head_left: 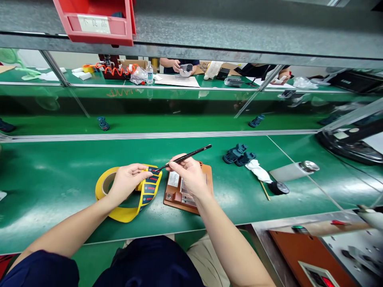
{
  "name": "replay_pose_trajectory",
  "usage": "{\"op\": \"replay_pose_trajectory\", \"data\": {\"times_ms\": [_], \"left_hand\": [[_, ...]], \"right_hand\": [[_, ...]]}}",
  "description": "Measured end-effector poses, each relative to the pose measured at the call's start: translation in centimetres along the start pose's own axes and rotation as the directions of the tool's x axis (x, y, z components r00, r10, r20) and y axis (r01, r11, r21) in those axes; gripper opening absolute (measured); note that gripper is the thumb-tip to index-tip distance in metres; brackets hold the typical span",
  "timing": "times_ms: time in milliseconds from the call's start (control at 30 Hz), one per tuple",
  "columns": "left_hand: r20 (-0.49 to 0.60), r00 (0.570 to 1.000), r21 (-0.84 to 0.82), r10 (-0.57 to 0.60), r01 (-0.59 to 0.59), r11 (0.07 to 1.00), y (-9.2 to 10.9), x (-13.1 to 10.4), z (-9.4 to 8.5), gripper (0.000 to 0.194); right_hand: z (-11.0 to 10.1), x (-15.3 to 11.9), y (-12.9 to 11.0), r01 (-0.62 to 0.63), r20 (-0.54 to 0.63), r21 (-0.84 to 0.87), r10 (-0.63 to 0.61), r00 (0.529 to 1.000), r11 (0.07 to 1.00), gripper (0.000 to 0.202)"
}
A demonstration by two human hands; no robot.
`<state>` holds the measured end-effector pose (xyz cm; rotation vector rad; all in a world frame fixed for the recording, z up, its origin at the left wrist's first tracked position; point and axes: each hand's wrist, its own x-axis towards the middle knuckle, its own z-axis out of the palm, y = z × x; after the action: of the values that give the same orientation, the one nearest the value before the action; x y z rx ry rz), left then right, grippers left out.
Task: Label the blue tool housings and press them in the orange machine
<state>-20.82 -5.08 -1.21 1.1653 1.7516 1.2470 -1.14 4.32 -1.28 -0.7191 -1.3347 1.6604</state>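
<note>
My right hand [188,174] is closed on black tweezers [191,154], whose tips point left and touch a dark label on a yellow label strip [149,189]. That strip carries several dark blue labels with red lettering and comes off a yellow roll [103,181] lying on the green bench. Fingers pinched, my left hand [128,179] grips the strip's upper end close to the tweezer tips. Beneath my right hand sits a brown fixture [176,198] with a metal block, partly hidden by the hand and forearm.
Dark blue plastic housings [235,153], a white cloth [257,169], a bottle [295,170] and a thin stick [265,190] lie to the right. A metal shelf with a red bin [98,30] hangs overhead. Behind the conveyor belt [179,123], other people's hands work.
</note>
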Motion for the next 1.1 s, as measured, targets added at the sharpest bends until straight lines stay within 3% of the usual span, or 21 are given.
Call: {"op": "replay_pose_trajectory", "data": {"times_ms": [100,267,400,533,600,667,733,800,900,967,1100], "left_hand": [[0.142,0.983,0.287,0.118,-0.154,0.945,1.0,1.0,-0.1,0.044],[0.327,0.933,0.65,0.149,-0.336,0.681,0.3,4.8,2.0,0.052],[0.431,0.898,0.693,0.089,-0.393,0.604,-1.0,6.9,4.0,0.056],[0.458,0.889,0.741,-0.015,-0.372,0.559,-0.3,6.8,3.6,0.074],[0.412,0.91,0.781,0.036,-0.374,0.5,0.6,5.7,3.1,0.073],[0.365,0.909,0.766,0.203,-0.417,0.489,1.3,3.9,3.0,0.06],[0.365,0.84,0.658,0.4,-0.537,0.528,1.5,1.7,3.9,0.041],[0.412,0.722,0.497,0.556,-0.69,0.526,1.1,-0.5,5.7,0.029],[0.539,0.557,0.361,0.632,-0.83,0.425,-0.3,-2.9,9.0,0.035],[0.595,0.512,0.361,0.62,-0.859,0.363,-1.3,-3.5,10.6,0.046],[0.597,0.515,0.387,0.616,-0.857,0.341,-2.3,-3.5,11.7,0.049]], "right_hand": [[-1.3,-0.4,-0.2,0.045,-0.05,-0.048,-0.047,0.998,0.998,0.029],[-5.6,-1.3,-1.5,0.065,-0.149,-0.163,-0.09,0.985,0.985,0.03],[-9.4,-1.8,-2.0,0.046,-0.197,-0.21,-0.088,0.977,0.977,0.035],[-12.3,-1.8,-1.2,-0.004,-0.158,-0.207,-0.029,0.987,0.978,0.037],[-13.1,-1.8,-0.6,-0.001,-0.134,-0.22,-0.029,0.991,0.976,0.034],[-13.6,-1.8,0.0,0.009,-0.123,-0.231,-0.039,0.992,0.973,0.031],[-13.8,-1.8,0.4,0.006,-0.119,-0.208,-0.031,0.992,0.978,0.032],[-13.7,-1.8,0.6,0.002,-0.12,-0.177,-0.024,0.992,0.984,0.034],[-13.4,-1.9,0.9,0.011,-0.153,-0.169,-0.037,0.988,0.986,0.036],[-13.3,-2.0,1.1,0.014,-0.175,-0.168,-0.044,0.984,0.986,0.036],[-13.2,-2.2,1.3,0.014,-0.186,-0.144,-0.041,0.982,0.99,0.034]]}}
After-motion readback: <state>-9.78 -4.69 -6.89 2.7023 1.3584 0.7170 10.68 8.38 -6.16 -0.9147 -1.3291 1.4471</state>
